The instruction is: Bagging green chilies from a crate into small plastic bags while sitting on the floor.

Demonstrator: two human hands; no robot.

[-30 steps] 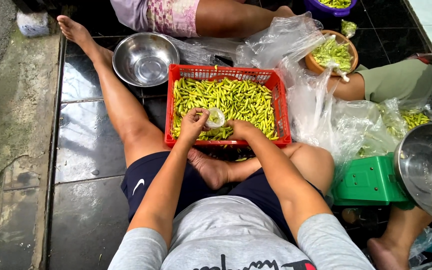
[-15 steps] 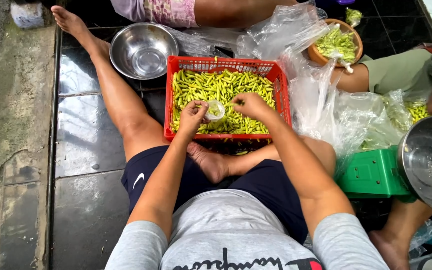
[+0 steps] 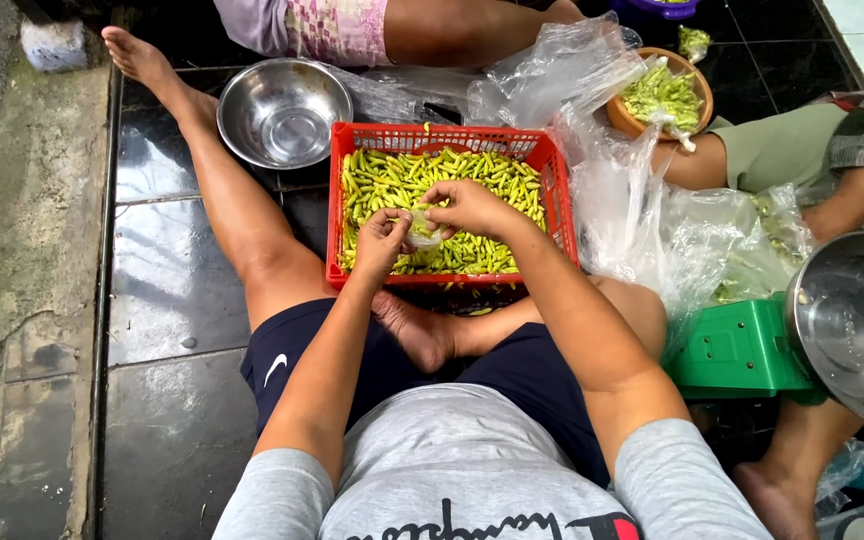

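Observation:
A red plastic basket (image 3: pixel 450 137) full of small green chillies (image 3: pixel 382 180) rests on the dark tiled floor between my legs. Both hands hover over its near half. My left hand (image 3: pixel 382 243) and my right hand (image 3: pixel 467 207) together pinch a small clear plastic bag (image 3: pixel 423 232) that holds a few chillies. The bag sits between the fingertips of both hands, just above the chillies.
An empty steel bowl (image 3: pixel 284 112) stands left of the basket's far corner. Clear plastic bags (image 3: pixel 642 200) lie to the right, with a wooden bowl of chillies (image 3: pixel 664 92) behind. A green scale (image 3: pixel 742 347) with a steel pan (image 3: pixel 857 325) is at right. Other people's legs surround.
The camera view shifted slightly. Both hands stay over the basket; the right hand has come closer to the left, onto the small bag.

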